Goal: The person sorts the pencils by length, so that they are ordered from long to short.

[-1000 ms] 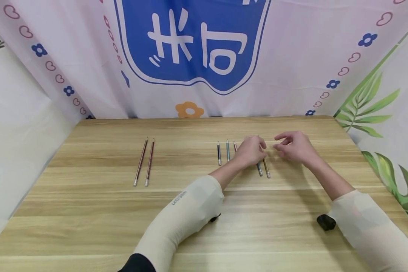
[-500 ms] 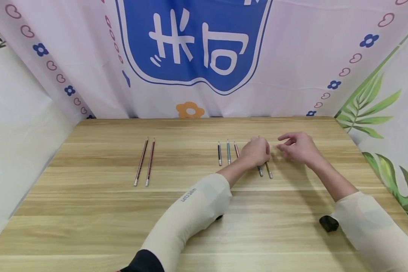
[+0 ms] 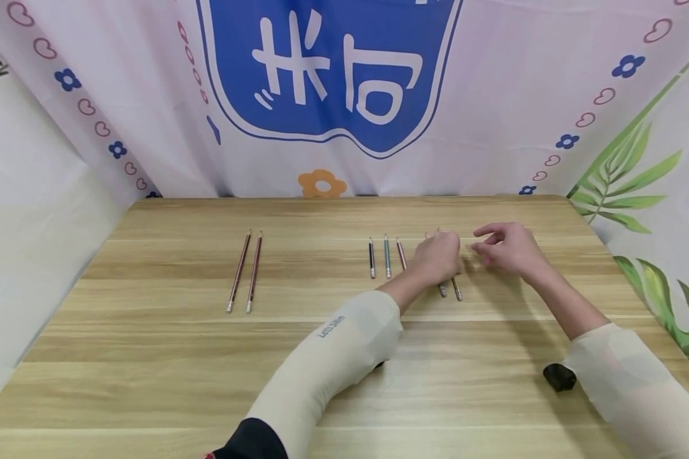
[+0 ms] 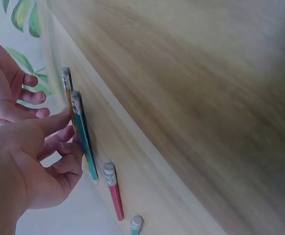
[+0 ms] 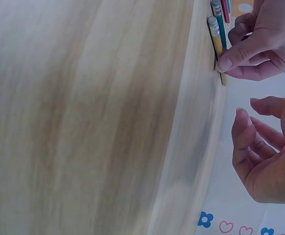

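A: What do we find in the left hand (image 3: 438, 257)?

B: We see it pinching a slim yellow pencil (image 5: 217, 43) that has a silver ferrule and a pale eraser. The thumb presses one side, with curled fingers behind. The pencil is right of centre on the pale wood-grain table (image 3: 149, 382), towards the far edge, its eraser end pointing at the person.

A: What sits just beside it?

B: A teal pencil (image 4: 86, 137) with a silver ferrule, on the left of the yellow one and partly covered by the same hand. We cannot tell whether the fingers touch it as well.

A: And the right hand (image 3: 508, 247)?

B: It is near the left hand, on its right. We see the thumb and fingers bent loosely, with a gap between their tips.

A: Do we see more pencils?

B: Left of the hands, three short ones form a row: a red pencil (image 3: 401, 252), a light-blue pencil (image 3: 387, 256) and a dark-blue pencil (image 3: 372, 258). Well apart, further left, we see two long dark-red pencils (image 3: 239, 271) side by side, slightly slanted, tips towards the far edge.

A: What is behind?

B: A pale cloth with a blue shield emblem (image 3: 333, 115).
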